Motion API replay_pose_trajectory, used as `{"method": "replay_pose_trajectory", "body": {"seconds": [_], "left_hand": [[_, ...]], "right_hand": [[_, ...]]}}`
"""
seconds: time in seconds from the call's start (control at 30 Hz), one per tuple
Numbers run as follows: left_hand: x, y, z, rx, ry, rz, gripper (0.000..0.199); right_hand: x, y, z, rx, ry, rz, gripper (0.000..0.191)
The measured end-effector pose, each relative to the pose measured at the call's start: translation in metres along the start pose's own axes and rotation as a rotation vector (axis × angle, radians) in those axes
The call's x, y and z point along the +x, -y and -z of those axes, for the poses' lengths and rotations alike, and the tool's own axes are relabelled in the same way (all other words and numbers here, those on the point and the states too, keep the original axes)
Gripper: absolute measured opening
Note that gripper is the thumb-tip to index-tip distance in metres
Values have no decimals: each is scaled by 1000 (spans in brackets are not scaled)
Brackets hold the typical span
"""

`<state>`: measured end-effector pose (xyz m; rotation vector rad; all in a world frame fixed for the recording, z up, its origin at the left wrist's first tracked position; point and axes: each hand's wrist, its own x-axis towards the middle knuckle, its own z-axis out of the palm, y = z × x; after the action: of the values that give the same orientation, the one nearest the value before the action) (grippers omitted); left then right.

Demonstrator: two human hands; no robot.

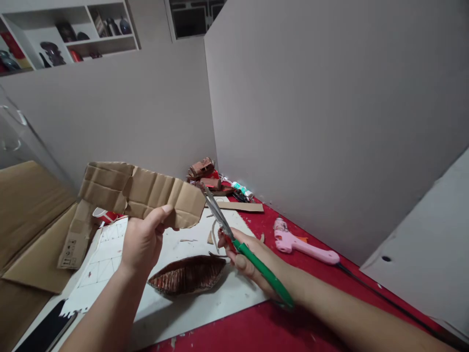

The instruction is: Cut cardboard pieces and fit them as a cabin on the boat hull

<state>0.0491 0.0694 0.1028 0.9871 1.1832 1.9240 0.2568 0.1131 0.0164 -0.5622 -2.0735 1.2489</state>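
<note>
My left hand (148,234) grips the lower edge of a creased strip of brown cardboard (154,190), thumb on its face, and holds it up above the table. In my right hand (252,259) is a pair of scissors (256,266) with green handles. Their metal blades point up and left, beside the right end of the cardboard; I cannot tell whether they touch it. Beneath both hands, a brown boat-shaped piece with a ribbed inside (188,275) rests on the white board (168,320).
A pink glue gun (293,242) with a black cord lies on the red table cover (220,332) at the right. Brown craft pieces (201,168) and a white-green tube (242,189) sit by the wall corner. A large cardboard box (32,210) stands at left, near a drawn sheet (98,264).
</note>
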Motion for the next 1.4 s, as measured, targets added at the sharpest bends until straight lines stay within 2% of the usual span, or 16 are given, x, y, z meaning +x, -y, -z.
{"method": "replay_pose_trajectory", "body": {"seconds": [0.13,0.3,0.43,0.6,0.77,0.87,1.1,1.23,1.4], "left_hand": [[-1,3,4,115,39,-41,25],[2,8,11,235,23,-105,25],[0,9,3,113,2,-90,19],[-8,11,-13,-172,-23,-68,41],[-9,15,-14,-206,-64,-20,28],[-7,14,-11,-185,-76,-27,30],[-2,7,-6,-133,38,-129,56],[-1,13,-2,-87,86,-90,60],[1,17,1,-41,128,-83,57]], "right_hand": [[0,2,-1,-26,-5,24,74],[0,4,-1,28,-20,20,66],[-2,5,-3,31,-26,32,65],[-4,1,-11,90,12,25,58],[-5,-1,-15,116,-39,13,56],[-5,0,-13,68,-58,11,58],[-4,4,-4,-11,-24,-1,61],[-2,5,1,-127,-22,31,65],[-2,2,6,-217,2,-1,64]]}}
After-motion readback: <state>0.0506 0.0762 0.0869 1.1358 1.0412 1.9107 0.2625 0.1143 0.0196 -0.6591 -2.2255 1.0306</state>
